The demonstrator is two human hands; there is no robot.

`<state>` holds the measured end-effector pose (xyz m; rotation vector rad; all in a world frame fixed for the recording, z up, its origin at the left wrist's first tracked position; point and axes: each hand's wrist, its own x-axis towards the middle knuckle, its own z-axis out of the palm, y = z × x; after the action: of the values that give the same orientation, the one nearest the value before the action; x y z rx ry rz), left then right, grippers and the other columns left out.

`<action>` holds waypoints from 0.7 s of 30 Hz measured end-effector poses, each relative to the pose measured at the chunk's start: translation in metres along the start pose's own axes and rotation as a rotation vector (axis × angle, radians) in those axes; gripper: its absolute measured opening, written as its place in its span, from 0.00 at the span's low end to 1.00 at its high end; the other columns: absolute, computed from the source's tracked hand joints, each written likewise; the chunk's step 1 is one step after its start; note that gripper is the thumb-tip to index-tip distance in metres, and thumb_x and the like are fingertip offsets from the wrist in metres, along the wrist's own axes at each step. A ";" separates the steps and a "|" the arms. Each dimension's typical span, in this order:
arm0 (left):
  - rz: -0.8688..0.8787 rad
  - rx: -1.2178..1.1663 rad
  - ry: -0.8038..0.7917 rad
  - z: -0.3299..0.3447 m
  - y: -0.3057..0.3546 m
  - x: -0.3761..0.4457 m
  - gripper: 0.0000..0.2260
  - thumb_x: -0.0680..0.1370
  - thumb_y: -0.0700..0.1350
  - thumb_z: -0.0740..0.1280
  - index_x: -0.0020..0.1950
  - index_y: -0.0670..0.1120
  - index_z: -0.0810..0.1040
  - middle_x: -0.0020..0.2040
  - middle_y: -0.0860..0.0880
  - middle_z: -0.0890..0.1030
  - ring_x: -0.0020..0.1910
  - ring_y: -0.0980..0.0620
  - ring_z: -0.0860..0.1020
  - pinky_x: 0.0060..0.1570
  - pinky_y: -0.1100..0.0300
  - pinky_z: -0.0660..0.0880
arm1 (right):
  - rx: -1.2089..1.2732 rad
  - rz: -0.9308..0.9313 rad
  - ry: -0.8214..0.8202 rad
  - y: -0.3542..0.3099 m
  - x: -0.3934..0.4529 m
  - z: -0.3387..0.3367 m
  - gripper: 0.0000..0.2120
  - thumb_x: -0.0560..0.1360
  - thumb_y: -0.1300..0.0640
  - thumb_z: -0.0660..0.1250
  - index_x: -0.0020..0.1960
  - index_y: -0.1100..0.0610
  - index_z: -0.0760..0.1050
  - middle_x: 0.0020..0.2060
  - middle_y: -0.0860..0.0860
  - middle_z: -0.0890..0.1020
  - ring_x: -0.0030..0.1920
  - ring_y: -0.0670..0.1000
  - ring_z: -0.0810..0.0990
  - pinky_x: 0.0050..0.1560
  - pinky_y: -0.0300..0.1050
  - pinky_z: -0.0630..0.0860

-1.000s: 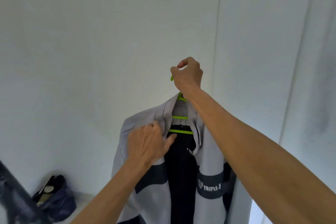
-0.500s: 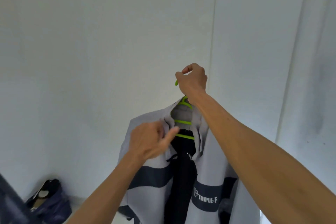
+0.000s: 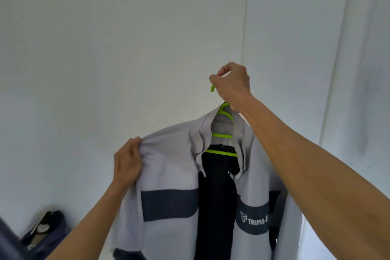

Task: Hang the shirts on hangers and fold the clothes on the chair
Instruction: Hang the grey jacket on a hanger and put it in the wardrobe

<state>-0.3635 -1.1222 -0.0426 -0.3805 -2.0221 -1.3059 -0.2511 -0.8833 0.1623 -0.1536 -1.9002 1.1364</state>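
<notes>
The right hand (image 3: 231, 84) is gripping the green hanger (image 3: 222, 134) by its hook, fingers curled round it. The left hand (image 3: 126, 163) is pinching the grey shirt (image 3: 168, 167) at its left shoulder, fingers pressed together.

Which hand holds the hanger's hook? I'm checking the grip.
The right hand, raised highest, grips the green hanger; the left hand pinches the grey shirt shoulder.

The right hand (image 3: 231, 85) hides most of the hanger (image 3: 223, 135) hook; the shirt (image 3: 168, 175) hem runs off the bottom edge
</notes>
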 end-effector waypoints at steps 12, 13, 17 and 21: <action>0.157 0.287 -0.015 -0.026 0.033 0.034 0.26 0.83 0.59 0.47 0.51 0.44 0.80 0.51 0.44 0.80 0.55 0.41 0.75 0.52 0.46 0.73 | 0.131 0.089 0.024 0.019 -0.005 0.023 0.07 0.70 0.59 0.72 0.39 0.54 0.74 0.34 0.50 0.78 0.24 0.47 0.70 0.23 0.37 0.64; 0.273 0.268 -0.080 -0.020 0.049 0.030 0.26 0.82 0.60 0.47 0.52 0.46 0.80 0.52 0.46 0.81 0.56 0.42 0.75 0.54 0.47 0.73 | 0.136 0.093 0.025 0.017 -0.006 0.029 0.07 0.70 0.59 0.72 0.39 0.54 0.74 0.34 0.50 0.78 0.25 0.47 0.71 0.23 0.37 0.65; 0.383 0.400 -0.370 0.008 0.097 0.015 0.25 0.82 0.65 0.45 0.39 0.51 0.70 0.42 0.50 0.79 0.47 0.42 0.77 0.44 0.50 0.72 | 0.153 0.077 -0.007 0.008 -0.012 0.046 0.06 0.71 0.59 0.72 0.40 0.54 0.75 0.34 0.49 0.78 0.27 0.48 0.73 0.26 0.38 0.67; 0.266 0.430 -0.218 0.014 0.099 0.026 0.28 0.79 0.68 0.47 0.33 0.49 0.68 0.40 0.47 0.81 0.45 0.40 0.79 0.43 0.51 0.72 | 0.302 0.118 -0.267 0.004 -0.004 0.036 0.04 0.75 0.58 0.71 0.46 0.55 0.75 0.31 0.55 0.79 0.26 0.51 0.73 0.30 0.44 0.72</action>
<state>-0.3312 -1.0680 0.0392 -0.5824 -2.2691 -0.6683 -0.2770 -0.9063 0.1499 0.0581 -1.9396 1.5744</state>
